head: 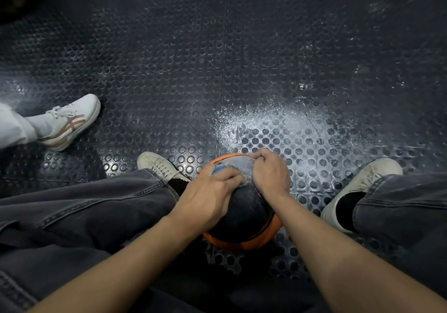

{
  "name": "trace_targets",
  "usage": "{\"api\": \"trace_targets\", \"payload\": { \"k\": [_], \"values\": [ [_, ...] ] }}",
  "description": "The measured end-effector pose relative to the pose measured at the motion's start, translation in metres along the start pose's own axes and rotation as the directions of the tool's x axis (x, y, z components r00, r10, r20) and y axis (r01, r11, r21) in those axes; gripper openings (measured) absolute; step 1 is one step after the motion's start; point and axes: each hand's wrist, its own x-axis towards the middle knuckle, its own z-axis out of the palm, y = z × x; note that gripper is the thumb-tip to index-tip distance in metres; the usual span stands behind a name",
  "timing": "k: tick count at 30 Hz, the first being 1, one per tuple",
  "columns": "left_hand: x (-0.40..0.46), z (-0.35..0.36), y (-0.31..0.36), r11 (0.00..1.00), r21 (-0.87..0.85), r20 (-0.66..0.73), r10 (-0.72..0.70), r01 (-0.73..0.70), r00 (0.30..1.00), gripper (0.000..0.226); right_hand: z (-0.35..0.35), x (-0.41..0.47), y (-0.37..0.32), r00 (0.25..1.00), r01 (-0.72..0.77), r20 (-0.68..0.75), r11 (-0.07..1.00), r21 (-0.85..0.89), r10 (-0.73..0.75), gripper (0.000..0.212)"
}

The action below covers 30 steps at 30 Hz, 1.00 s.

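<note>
- Under both hands: orange-and-black ball, resting on the studded floor between the person's own two shoes.
- Left hand: fingers curled round a blue pad, pressing it to the ball's upper left face.
- Right hand: just beside the left, fingers curled tight at the ball's far edge; cannot tell whether they pinch anything.
- Beyond the right hand: white powder scattered over the floor.
- Far left of the left hand: another person's white shoe.
</note>
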Motion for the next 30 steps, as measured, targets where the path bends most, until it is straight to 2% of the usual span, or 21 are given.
{"api": "trace_targets", "payload": {
  "k": [2, 5, 7, 10, 11, 15, 17, 20, 22, 25, 26, 29, 30],
  "values": [
    [0.003, -0.001, -0.017, 0.999, -0.005, -0.001, -0.047, 0.047, 0.999, 0.028, 0.002, 0.001, 0.004, 0.999, 0.028, 0.039, 0.999, 0.041, -0.03, 0.029],
    [0.02, 0.004, -0.051, 0.966, -0.053, -0.07, -0.257, 0.254, 0.964, 0.026, 0.006, -0.002, -0.003, 0.999, 0.025, 0.032, 1.0, 0.008, -0.026, 0.027],
    [0.016, 0.007, -0.037, 0.976, -0.043, -0.075, -0.218, 0.215, 0.973, 0.027, 0.004, -0.003, -0.004, 1.0, 0.019, 0.004, 1.0, -0.025, -0.018, 0.027],
    [-0.003, 0.0, -0.011, 0.999, -0.054, 0.002, -0.005, 0.006, 1.0, 0.029, -0.005, -0.003, 0.003, 0.999, 0.033, 0.017, 0.999, 0.011, -0.033, 0.031],
    [-0.002, -0.001, -0.018, 0.999, -0.046, 0.019, 0.005, -0.004, 1.0, 0.029, -0.006, -0.003, 0.005, 0.998, 0.048, 0.034, 0.998, 0.035, -0.049, 0.033],
    [0.008, 0.003, -0.052, 0.956, -0.093, -0.06, -0.285, 0.279, 0.956, 0.021, 0.002, -0.004, 0.002, 0.996, 0.074, 0.052, 0.997, 0.024, -0.075, 0.032],
    [0.007, 0.004, -0.035, 0.967, -0.115, -0.108, -0.239, 0.227, 0.965, 0.023, 0.001, -0.003, 0.002, 0.997, 0.064, 0.037, 0.998, -0.001, -0.064, 0.032],
    [-0.006, 0.001, -0.005, 0.992, -0.118, -0.084, -0.054, 0.044, 0.995, 0.026, -0.003, 0.001, 0.007, 0.997, 0.061, 0.054, 0.998, 0.011, -0.062, 0.033],
    [-0.002, 0.0, -0.019, 0.988, -0.13, -0.071, -0.094, 0.084, 0.993, 0.026, 0.0, 0.002, 0.008, 0.995, 0.072, 0.065, 0.997, 0.03, -0.074, 0.032],
    [0.002, -0.001, -0.04, 0.95, -0.154, -0.094, -0.289, 0.273, 0.953, 0.023, 0.005, 0.0, 0.004, 0.994, 0.081, 0.075, 0.997, 0.019, -0.082, 0.031],
    [0.001, -0.003, -0.036, 0.953, -0.159, -0.089, -0.273, 0.257, 0.958, 0.023, 0.005, 0.0, 0.003, 0.993, 0.085, 0.075, 0.996, 0.011, -0.085, 0.031],
    [0.0, -0.009, -0.016, 0.964, -0.247, 0.014, -0.095, 0.096, 0.995, 0.025, -0.001, 0.004, 0.005, 0.994, 0.074, 0.085, 0.997, 0.022, -0.076, 0.03],
    [0.002, -0.014, -0.017, 0.96, -0.257, 0.035, -0.104, 0.11, 0.994, 0.025, 0.0, 0.006, 0.008, 0.992, 0.081, 0.09, 0.996, 0.044, -0.085, 0.031]
  ]
}}
